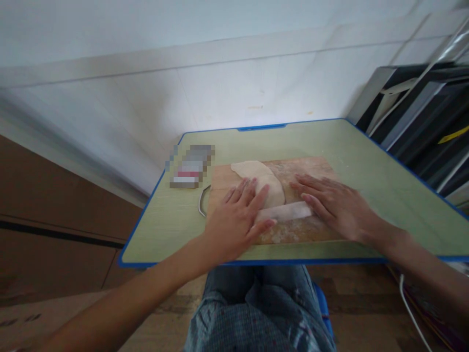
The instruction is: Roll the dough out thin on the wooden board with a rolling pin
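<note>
A pale rolling pin (286, 211) lies crosswise near the front of a floured wooden board (300, 168). Behind it, and reaching up to the pin, spreads a flat sheet of dough (271, 183) with a rounded right edge. My left hand (238, 215) rests flat over the pin's left end, fingers stretched forward and touching or just above the dough. Over the right end lies my right hand (328, 203), palm down with fingers extended to the left. Both ends of the pin are hidden under my hands.
The board sits on a light green table (161, 230) with a blue rim, and a metal handle (201, 201) shows at its left. A blurred-out flat object (192, 166) lies at the back left. Dark flat items (421, 107) lean at the right, and a white wall stands behind.
</note>
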A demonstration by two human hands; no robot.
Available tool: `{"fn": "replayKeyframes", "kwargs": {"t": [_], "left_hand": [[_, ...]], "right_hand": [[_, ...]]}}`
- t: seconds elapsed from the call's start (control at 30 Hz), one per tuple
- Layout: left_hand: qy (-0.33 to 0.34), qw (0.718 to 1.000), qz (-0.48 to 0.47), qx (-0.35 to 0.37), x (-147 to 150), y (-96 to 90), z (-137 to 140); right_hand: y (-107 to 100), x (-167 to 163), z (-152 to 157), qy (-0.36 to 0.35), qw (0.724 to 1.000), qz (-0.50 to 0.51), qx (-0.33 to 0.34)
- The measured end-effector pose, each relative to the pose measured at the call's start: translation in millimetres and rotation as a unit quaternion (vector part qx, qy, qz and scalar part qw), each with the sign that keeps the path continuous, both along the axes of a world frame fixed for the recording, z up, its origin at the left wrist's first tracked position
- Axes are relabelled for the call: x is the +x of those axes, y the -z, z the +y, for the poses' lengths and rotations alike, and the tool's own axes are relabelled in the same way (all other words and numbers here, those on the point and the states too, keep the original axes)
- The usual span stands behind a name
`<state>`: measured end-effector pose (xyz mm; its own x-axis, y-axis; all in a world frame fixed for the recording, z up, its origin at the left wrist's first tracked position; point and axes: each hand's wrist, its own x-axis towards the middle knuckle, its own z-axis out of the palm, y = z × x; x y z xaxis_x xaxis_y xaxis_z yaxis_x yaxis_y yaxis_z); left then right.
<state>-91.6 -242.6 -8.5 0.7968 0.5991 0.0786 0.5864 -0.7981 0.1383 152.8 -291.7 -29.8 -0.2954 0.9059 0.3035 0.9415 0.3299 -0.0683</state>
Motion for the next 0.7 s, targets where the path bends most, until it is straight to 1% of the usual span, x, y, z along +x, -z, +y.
{"fn": "replayKeyframes", "kwargs": {"t": [0.07, 0.13, 0.2, 0.27, 0.33, 0.43, 0.53, 0.6, 0.7], "left_hand": [[0.019, 0.999, -0.002, 0.025, -3, 2.7, -14], [0.037, 0.998, 0.005, 0.058, -7, 6.4, -28], [0.045, 0.994, 0.013, 0.094, -9, 9.5, -36], [0.052, 0.992, 0.020, 0.114, -10, 10.4, -36], [0.065, 0.991, 0.027, 0.110, -11, 8.8, -29], [0.067, 0.993, 0.033, 0.095, -12, 4.0, -13], [0.035, 0.996, 0.038, 0.076, -13, -1.5, 4], [0.014, 0.998, 0.040, 0.054, -11, -5.1, 15], [0.000, 0.999, 0.039, 0.029, -6, -10.1, 32]], "right_hand": [[3, 0, -10, 0.000, 0.999, -0.012, 0.045], [7, 2, -22, -0.017, 0.997, -0.023, 0.070], [10, 8, -30, -0.046, 0.996, -0.033, 0.070], [11, 15, -33, -0.074, 0.995, -0.042, 0.057], [8, 19, -31, -0.086, 0.994, -0.053, 0.047], [-2, 18, -19, -0.075, 0.994, -0.073, 0.041], [-16, 12, -1, -0.060, 0.995, -0.075, 0.026], [-24, 10, 14, -0.074, 0.995, -0.062, 0.016], [-27, 12, 38, -0.095, 0.995, -0.020, -0.006]]}}
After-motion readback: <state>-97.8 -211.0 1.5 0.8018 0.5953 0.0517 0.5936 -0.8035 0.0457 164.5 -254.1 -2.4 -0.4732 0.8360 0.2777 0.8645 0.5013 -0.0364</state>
